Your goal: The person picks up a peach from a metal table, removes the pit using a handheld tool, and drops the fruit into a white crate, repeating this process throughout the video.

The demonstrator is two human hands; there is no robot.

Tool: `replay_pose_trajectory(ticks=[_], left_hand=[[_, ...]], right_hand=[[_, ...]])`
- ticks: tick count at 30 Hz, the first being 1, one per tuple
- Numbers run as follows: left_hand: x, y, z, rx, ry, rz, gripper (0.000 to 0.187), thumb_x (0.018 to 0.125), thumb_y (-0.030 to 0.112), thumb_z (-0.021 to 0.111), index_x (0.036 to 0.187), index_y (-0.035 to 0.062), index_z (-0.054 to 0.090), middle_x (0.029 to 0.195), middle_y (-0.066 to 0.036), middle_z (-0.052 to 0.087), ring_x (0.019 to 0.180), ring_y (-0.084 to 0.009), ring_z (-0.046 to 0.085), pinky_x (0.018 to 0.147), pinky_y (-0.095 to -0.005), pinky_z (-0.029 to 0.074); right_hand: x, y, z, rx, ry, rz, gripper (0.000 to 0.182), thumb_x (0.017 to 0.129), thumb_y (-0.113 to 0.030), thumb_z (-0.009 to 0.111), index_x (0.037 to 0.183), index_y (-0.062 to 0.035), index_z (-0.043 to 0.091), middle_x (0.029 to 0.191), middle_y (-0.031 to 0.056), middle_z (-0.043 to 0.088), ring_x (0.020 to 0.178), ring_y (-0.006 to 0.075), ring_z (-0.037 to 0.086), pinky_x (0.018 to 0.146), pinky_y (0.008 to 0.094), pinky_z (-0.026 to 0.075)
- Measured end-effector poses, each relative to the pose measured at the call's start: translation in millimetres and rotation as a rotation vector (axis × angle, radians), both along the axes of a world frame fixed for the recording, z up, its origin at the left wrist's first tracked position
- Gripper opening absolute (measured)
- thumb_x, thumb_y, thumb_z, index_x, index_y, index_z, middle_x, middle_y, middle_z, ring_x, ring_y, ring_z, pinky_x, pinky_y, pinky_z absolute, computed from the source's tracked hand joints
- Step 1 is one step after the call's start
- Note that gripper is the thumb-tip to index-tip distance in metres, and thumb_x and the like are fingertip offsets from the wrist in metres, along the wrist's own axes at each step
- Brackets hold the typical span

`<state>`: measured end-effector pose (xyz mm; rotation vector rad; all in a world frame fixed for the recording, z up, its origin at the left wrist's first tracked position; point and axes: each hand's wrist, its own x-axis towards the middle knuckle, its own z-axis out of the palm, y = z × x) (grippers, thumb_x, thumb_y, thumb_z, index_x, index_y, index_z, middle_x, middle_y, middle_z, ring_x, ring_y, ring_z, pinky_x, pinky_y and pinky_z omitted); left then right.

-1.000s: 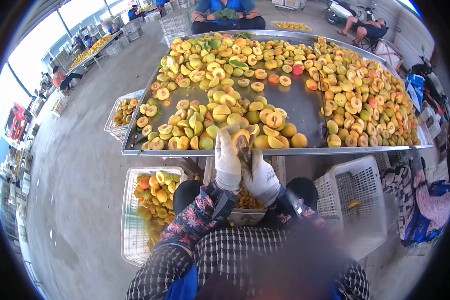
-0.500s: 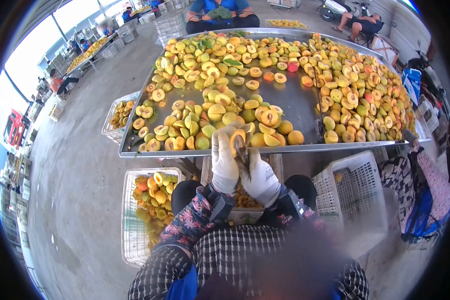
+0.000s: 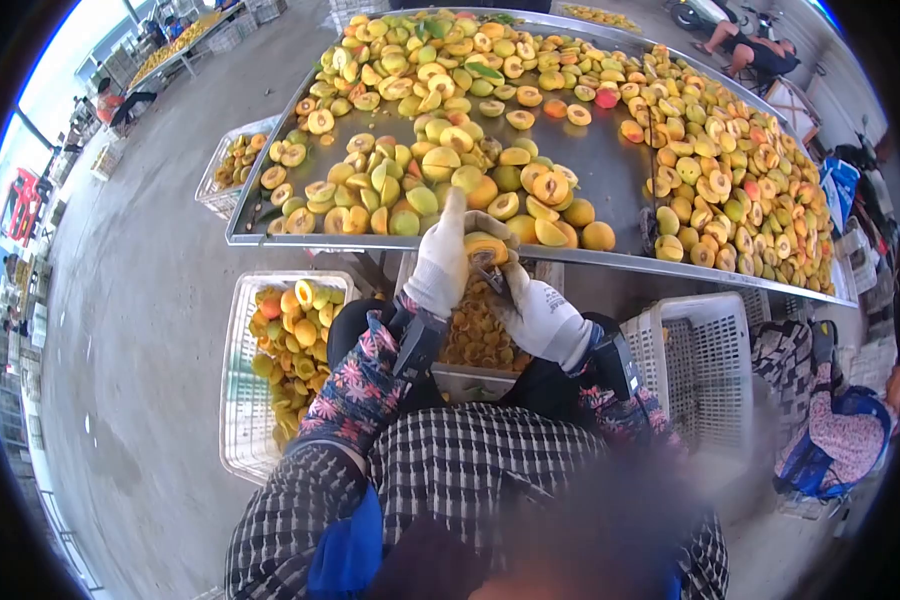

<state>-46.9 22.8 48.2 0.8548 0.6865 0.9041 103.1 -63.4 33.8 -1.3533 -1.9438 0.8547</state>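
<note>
My left hand [image 3: 442,258], in a white knitted glove, is closed around a cut apricot half [image 3: 486,248] with its orange cut side toward me. My right hand [image 3: 542,312], gloved in white too, grips a small dark metal tool [image 3: 494,279] against the fruit's lower edge. Its exact kind is partly hidden by the fingers. Both hands are just off the near edge of a metal table [image 3: 610,262] heaped with halved apricots [image 3: 440,160]. Below them a crate [image 3: 465,380] holds apricot pieces [image 3: 475,330].
On the left stands a white crate [image 3: 232,420] of apricot halves; another crate [image 3: 220,195] sits behind it. To the right is a white crate [image 3: 705,370]. A co-worker in a pink patterned sleeve [image 3: 845,440] sits at far right. Another person [image 3: 755,52] reclines at back right.
The view has tilted down, and the table sits higher in it. My hands still hold the apricot half and tool; the right forearm has swung outward. The co-worker at right has shifted back.
</note>
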Motion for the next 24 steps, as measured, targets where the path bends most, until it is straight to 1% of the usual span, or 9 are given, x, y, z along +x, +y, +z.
replay_pose_trajectory(ticks=[1,5,6,9,12,15,18,21,24], left_hand=[[-1,3,-2,0.024,0.068,-0.04,0.073,0.099,0.058,0.03,0.083,-0.0058,0.062,0.088,-0.019,0.067,0.08,-0.0252,0.067,0.079,-0.033,0.053],[-6,10,-5,0.031,0.025,-0.265,0.077,0.097,0.062,0.025,0.085,-0.0034,0.063,0.089,-0.018,0.067,0.083,-0.0238,0.066,0.081,-0.0333,0.051],[-2,10,-13,-0.038,-0.082,-0.193,0.077,0.097,0.063,0.026,0.086,-0.0027,0.064,0.089,-0.018,0.067,0.084,-0.0264,0.065,0.08,-0.0367,0.052],[2,5,-23,-0.054,-0.158,-0.083,0.072,0.098,0.061,0.029,0.086,-0.0019,0.063,0.089,-0.018,0.066,0.082,-0.0291,0.065,0.079,-0.0386,0.052],[-4,9,-34,-0.011,-0.058,-0.155,0.064,0.097,0.059,0.036,0.083,0.0007,0.06,0.088,-0.017,0.065,0.082,-0.03,0.065,0.077,-0.0416,0.054],[-2,0,-29,-0.103,-0.137,-0.138,0.056,0.095,0.057,0.044,0.081,0.004,0.057,0.087,-0.016,0.064,0.081,-0.0302,0.065,0.074,-0.0437,0.055],[10,1,-41,-0.306,-0.409,-0.068,0.052,0.094,0.056,0.048,0.08,0.0066,0.056,0.088,-0.015,0.063,0.08,-0.0308,0.065,0.07,-0.0456,0.056],[15,0,-44,-0.413,-0.449,-0.005,0.048,0.095,0.053,0.049,0.079,0.0079,0.055,0.091,-0.014,0.063,0.08,-0.0313,0.065,0.072,-0.0455,0.056],[-6,13,-60,-0.182,-0.269,0.222,0.041,0.096,0.043,0.052,0.089,0.0032,0.059,0.087,-0.013,0.065,0.078,-0.0262,0.066,0.071,-0.0388,0.057]], right_hand=[[1,0,-8,0.029,0.004,0.012,0.041,0.092,-0.016,0.054,0.125,0.0038,0.041,0.084,0.0289,0.062,0.08,0.0458,0.061,0.067,0.047,0.049],[9,-1,-26,-0.23,0.275,0.047,0.04,0.094,-0.024,0.054,0.124,0.0022,0.045,0.085,0.0194,0.062,0.077,0.0292,0.062,0.071,0.0384,0.049],[9,0,-15,-0.251,0.277,0.061,0.043,0.096,-0.027,0.055,0.125,0.0029,0.046,0.091,0.0126,0.061,0.081,0.0202,0.058,0.076,0.0331,0.048],[7,0,-25,-0.317,0.45,0.032,0.044,0.097,-0.029,0.053,0.125,0.0038,0.046,0.097,0.0103,0.062,0.087,0.0202,0.057,0.081,0.0316,0.047],[3,-3,-29,-0.459,0.509,0.04,0.041,0.098,-0.03,0.053,0.122,0.0026,0.048,0.089,0.0056,0.061,0.073,0.0182,0.058,0.069,0.03,0.049],[2,-8,-28,-0.838,0.879,0.053,0.033,0.099,-0.032,0.05,0.115,-0.0035,0.052,0.073,0.002,0.054,0.05,0.0144,0.049,0.047,0.027,0.042],[-11,-13,-32,-1.022,1.36,0.097,0.03,0.099,-0.037,0.047,0.107,-0.0089,0.053,0.063,-0.0016,0.043,0.038,0.0099,0.034,0.035,0.0237,0.027],[-8,-13,-41,-1.035,1.488,0.224,0.034,0.1,-0.042,0.043,0.103,-0.0099,0.053,0.06,-0.003,0.039,0.038,0.0084,0.032,0.036,0.0228,0.026],[3,-20,-42,-1.033,1.484,0.254,0.029,0.1,-0.036,0.046,0.108,-0.0094,0.052,0.061,-0.002,0.043,0.038,0.0099,0.035,0.036,0.0233,0.028]])
